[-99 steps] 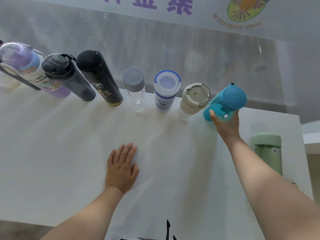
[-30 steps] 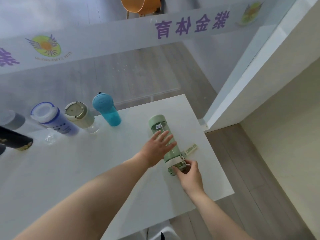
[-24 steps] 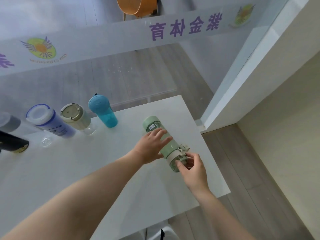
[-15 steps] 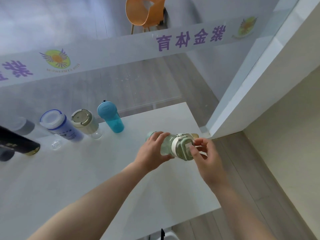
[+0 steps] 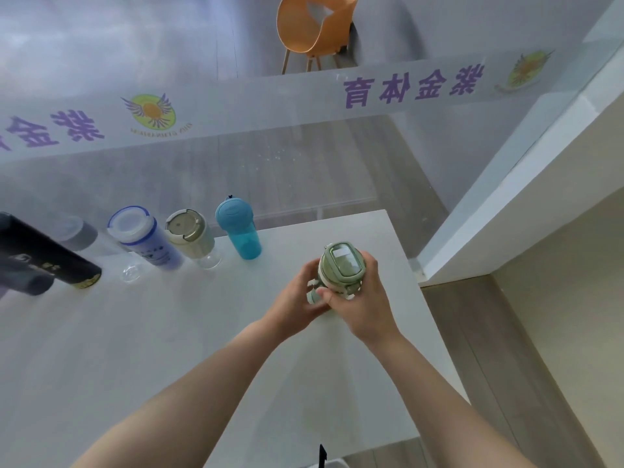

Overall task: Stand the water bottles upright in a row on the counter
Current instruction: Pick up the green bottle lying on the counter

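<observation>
A pale green bottle (image 5: 341,265) stands nearly upright near the right end of the white counter (image 5: 135,349), lid facing the camera. My left hand (image 5: 297,300) wraps its body from the left and my right hand (image 5: 363,305) grips it from the right; its lower part is hidden by both hands. Along the counter's back edge a row stands upright: a teal bottle (image 5: 238,228), a beige-lidded clear bottle (image 5: 190,236), a blue-rimmed white bottle (image 5: 141,236), a grey-capped clear bottle (image 5: 79,236) and a black bottle (image 5: 40,256). The green bottle is right of the teal one.
A glass wall with purple lettering runs behind the row. The counter ends just right of the green bottle (image 5: 405,265), with a white pillar (image 5: 506,184) and wood floor beyond. An orange chair (image 5: 314,25) stands behind the glass.
The green bottle lay on its side on the counter; both hands lifted and turned it until it stands nearly upright. The view has tilted up slightly.
</observation>
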Motion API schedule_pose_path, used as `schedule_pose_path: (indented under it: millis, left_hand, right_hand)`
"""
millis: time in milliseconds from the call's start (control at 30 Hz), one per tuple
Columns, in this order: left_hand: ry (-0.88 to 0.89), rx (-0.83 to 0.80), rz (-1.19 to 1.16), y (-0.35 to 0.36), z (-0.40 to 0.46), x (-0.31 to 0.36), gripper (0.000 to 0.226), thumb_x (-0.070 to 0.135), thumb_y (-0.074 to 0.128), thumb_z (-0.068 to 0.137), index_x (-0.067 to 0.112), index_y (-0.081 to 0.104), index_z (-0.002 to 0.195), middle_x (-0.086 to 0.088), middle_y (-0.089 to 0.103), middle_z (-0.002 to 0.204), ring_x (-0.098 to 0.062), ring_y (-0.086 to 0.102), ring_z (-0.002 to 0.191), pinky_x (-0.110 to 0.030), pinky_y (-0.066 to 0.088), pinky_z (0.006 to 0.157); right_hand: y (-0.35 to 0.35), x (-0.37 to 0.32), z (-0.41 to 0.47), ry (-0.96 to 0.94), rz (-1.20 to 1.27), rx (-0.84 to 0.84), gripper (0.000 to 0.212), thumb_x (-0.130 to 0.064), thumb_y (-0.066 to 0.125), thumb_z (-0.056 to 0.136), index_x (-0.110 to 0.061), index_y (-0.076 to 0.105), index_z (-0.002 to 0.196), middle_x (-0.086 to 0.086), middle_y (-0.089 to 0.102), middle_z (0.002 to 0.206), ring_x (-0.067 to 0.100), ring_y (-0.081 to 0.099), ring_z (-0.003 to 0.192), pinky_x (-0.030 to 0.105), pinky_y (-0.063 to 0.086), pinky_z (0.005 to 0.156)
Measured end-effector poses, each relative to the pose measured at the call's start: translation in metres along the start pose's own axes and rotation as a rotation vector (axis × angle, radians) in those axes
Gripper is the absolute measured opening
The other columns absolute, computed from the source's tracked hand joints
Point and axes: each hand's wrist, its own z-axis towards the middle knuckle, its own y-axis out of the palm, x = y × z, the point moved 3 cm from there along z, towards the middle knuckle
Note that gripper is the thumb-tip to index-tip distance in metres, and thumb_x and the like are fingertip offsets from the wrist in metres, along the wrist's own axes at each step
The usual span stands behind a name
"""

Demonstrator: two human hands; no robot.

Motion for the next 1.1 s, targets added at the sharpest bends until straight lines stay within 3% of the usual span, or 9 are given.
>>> schedule_pose_path:
  millis: [100, 200, 267, 367, 500, 767, 967, 1100]
  left_hand:
    - [-0.076, -0.054, 0.123, -0.009, 0.002, -0.012, 0.073, 0.038, 0.073, 0.081, 0.03, 0.031, 0.141, 0.018, 0.046, 0.13, -0.007, 0.048, 0.118, -0.021, 0.037, 0.098]
    - [-0.15, -0.086, 0.334, -0.018, -0.003, -0.035, 0.083, 0.045, 0.07, 0.081, 0.032, 0.02, 0.147, 0.005, 0.036, 0.15, -0.016, 0.036, 0.134, -0.029, 0.031, 0.108]
    - [-0.276, -0.111, 0.457, -0.027, -0.013, -0.058, 0.088, 0.046, 0.069, 0.082, 0.03, 0.016, 0.15, 0.004, 0.019, 0.158, -0.017, 0.022, 0.143, -0.033, 0.023, 0.114]
    - [-0.463, -0.125, 0.629, -0.047, -0.038, -0.096, 0.093, 0.055, 0.067, 0.079, 0.028, 0.014, 0.151, 0.0, 0.007, 0.161, -0.023, 0.012, 0.146, -0.041, 0.021, 0.116]
    - [-0.665, -0.122, 0.761, -0.078, -0.079, -0.134, 0.105, 0.069, 0.063, 0.071, 0.033, 0.005, 0.151, 0.002, -0.009, 0.161, -0.023, -0.001, 0.147, -0.052, 0.018, 0.113]
    - [-0.715, -0.184, 0.808, -0.089, -0.096, -0.149, 0.12, 0.076, 0.063, 0.064, 0.039, -0.013, 0.148, 0.004, -0.023, 0.158, -0.023, -0.012, 0.146, -0.062, 0.014, 0.109]
    - [-0.727, -0.174, 0.775, -0.089, -0.094, -0.153, 0.12, 0.075, 0.065, 0.063, 0.039, -0.012, 0.148, 0.004, -0.022, 0.158, -0.024, -0.014, 0.146, -0.065, 0.012, 0.109]
    - [-0.733, -0.182, 0.776, -0.09, -0.093, -0.154, 0.121, 0.075, 0.065, 0.063, 0.038, -0.012, 0.149, 0.004, -0.023, 0.158, -0.025, -0.014, 0.146, -0.065, 0.011, 0.109]
  right_hand:
    - [0.014, 0.007, 0.008, 0.034, -0.033, 0.02, 0.08, -0.03, 0.084, 0.068, -0.026, 0.035, 0.131, -0.009, 0.057, 0.122, 0.012, 0.057, 0.108, 0.027, 0.05, 0.087]
    - [0.021, 0.008, 0.016, 0.025, -0.063, 0.01, 0.084, -0.029, 0.085, 0.069, -0.023, 0.032, 0.135, -0.008, 0.052, 0.127, 0.009, 0.053, 0.108, 0.003, 0.039, 0.08]
    - [0.025, 0.013, 0.019, 0.025, -0.074, -0.017, 0.089, -0.027, 0.085, 0.069, -0.021, 0.028, 0.138, -0.01, 0.047, 0.13, 0.004, 0.049, 0.109, -0.002, 0.035, 0.08]
    - [0.034, 0.037, 0.015, 0.167, -0.079, -0.046, 0.091, -0.029, 0.085, 0.069, -0.021, 0.028, 0.14, -0.011, 0.048, 0.13, 0.007, 0.05, 0.115, 0.012, 0.037, 0.086]
    - [0.043, 0.072, 0.005, 0.221, -0.073, -0.055, 0.071, -0.026, 0.081, 0.071, -0.032, 0.041, 0.129, -0.012, 0.056, 0.124, 0.011, 0.059, 0.112, 0.02, 0.047, 0.082]
    - [0.065, 0.072, 0.035, 0.238, -0.084, -0.096, 0.073, -0.021, 0.078, 0.075, -0.028, 0.037, 0.135, -0.008, 0.058, 0.124, 0.011, 0.058, 0.109, 0.039, 0.051, 0.096]
    - [0.09, 0.065, 0.081, 0.226, -0.121, -0.16, 0.078, -0.03, 0.077, 0.072, -0.037, 0.031, 0.135, -0.009, 0.056, 0.129, 0.015, 0.058, 0.113, 0.04, 0.049, 0.097]
    - [0.101, 0.06, 0.107, 0.191, -0.15, -0.185, 0.075, -0.028, 0.077, 0.076, -0.028, 0.031, 0.135, -0.006, 0.055, 0.127, 0.017, 0.057, 0.111, 0.032, 0.046, 0.091]
